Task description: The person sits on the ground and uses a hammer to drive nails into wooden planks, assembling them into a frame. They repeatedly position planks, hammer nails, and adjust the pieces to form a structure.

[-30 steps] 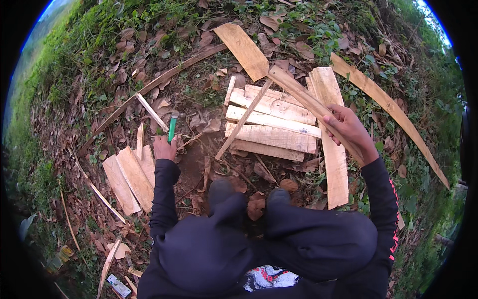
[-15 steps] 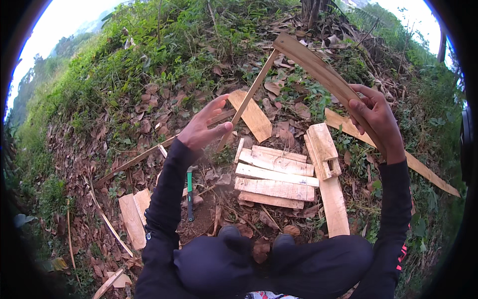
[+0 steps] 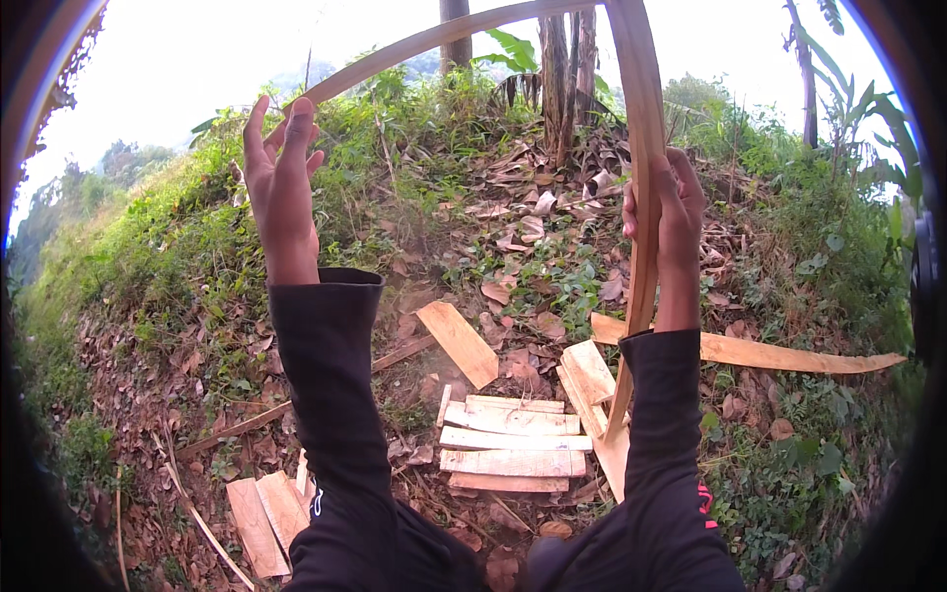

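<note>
While R hand point(image 3: 669, 212) grips bent wood strip point(image 3: 643, 118), L hand point(image 3: 281, 178) open, fingertips touching its far end.

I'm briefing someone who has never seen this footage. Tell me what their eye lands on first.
First comes the long bent wooden strip, gripped upright by the right hand and arching across the top of the picture toward the raised, open left hand, whose fingertips are at its far end. Next is the stack of pale split boards on the leaf-strewn ground between the two dark sleeves, low in the middle.
</note>
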The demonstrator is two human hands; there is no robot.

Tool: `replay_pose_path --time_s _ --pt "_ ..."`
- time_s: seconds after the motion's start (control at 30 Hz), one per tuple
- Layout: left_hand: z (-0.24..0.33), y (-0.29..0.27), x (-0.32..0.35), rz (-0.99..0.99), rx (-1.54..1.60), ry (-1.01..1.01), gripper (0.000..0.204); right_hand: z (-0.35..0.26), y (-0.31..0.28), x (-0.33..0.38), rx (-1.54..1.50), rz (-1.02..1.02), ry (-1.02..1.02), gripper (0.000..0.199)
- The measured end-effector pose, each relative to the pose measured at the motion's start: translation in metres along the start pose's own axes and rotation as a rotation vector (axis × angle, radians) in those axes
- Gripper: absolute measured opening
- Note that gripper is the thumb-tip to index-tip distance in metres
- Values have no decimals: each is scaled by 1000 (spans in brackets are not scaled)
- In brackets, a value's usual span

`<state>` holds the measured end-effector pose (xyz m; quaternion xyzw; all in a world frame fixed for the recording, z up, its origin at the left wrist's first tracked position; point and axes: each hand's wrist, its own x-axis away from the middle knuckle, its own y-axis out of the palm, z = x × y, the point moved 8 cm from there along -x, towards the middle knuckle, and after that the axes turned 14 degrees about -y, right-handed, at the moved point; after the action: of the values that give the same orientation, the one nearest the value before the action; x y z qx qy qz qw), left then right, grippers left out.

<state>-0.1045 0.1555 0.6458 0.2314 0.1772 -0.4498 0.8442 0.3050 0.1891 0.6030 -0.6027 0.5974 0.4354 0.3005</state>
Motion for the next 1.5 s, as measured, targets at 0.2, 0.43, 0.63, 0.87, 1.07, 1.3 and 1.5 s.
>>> replay_pose_path --time_s 0.2,0.43,0.63,0.87,1.07,1.3,1.5 --pt "-36 8 3 -235 109 -35 83 9 -11 18 92 -32 85 30" --pt "-51 10 0 -278 129 -34 50 22 -2 35 37 -76 152 25" --pt "-57 7 -2 -304 95 -44 41 24 0 36 89 -111 148 24" --pt "-62 9 -4 -310 86 -63 36 29 2 35 55 -125 133 23" --pt "-67 7 -4 -293 83 -63 32 36 2 37 59 -133 170 24" --pt "-64 9 3 -289 60 -91 37 40 -1 38 69 -150 225 27" --pt "-72 9 0 -274 90 -88 32 42 1 38 23 -179 278 30"
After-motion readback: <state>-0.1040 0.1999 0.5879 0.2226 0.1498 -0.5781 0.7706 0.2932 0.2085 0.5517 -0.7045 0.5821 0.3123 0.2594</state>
